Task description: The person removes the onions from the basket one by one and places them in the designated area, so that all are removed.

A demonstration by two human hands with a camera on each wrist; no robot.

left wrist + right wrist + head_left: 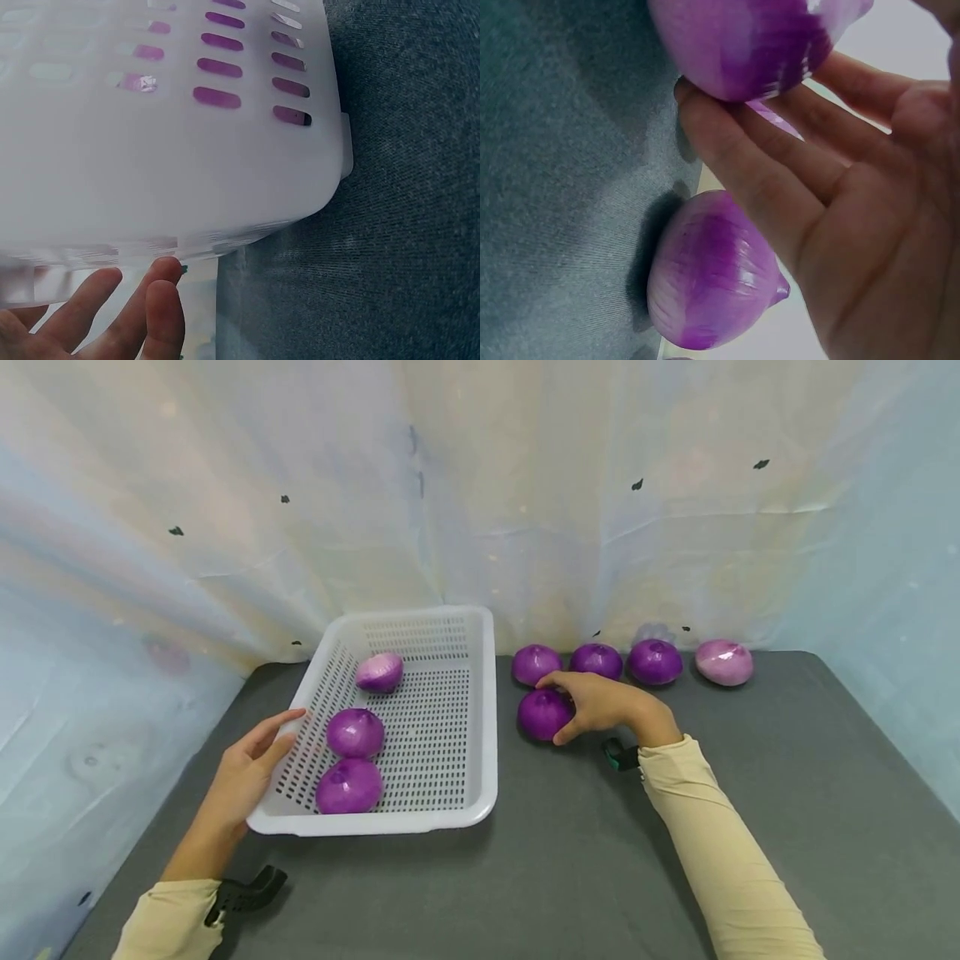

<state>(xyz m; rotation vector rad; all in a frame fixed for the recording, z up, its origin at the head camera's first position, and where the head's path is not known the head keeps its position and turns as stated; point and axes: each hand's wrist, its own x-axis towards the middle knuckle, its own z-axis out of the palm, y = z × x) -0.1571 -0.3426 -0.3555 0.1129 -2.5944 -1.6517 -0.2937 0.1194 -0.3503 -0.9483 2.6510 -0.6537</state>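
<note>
**Right hand on the front onion, left hand at the basket**

My right hand (600, 703) curls over the purple onion (543, 713) that sits alone on the grey desk (787, 793), just right of the white basket (489, 727). My fingers (750, 169) wrap its far side and my thumb presses the near side, so my grip is grasping that onion while it rests on the desk.

Just behind it, a row of four more onions lines the backdrop: the nearest one (536, 662) close to my fingertips, then a second (596, 660), a third (655, 661) and a paler fourth (723, 662) at the far right.

My left hand (247, 772) lies with straight, relaxed fingers (154, 307) against the basket's left wall, holding nothing. Inside the basket are three onions: a pale one (379, 672) at the back and two darker ones (355, 732) (349, 786) touching near the front left.
</note>
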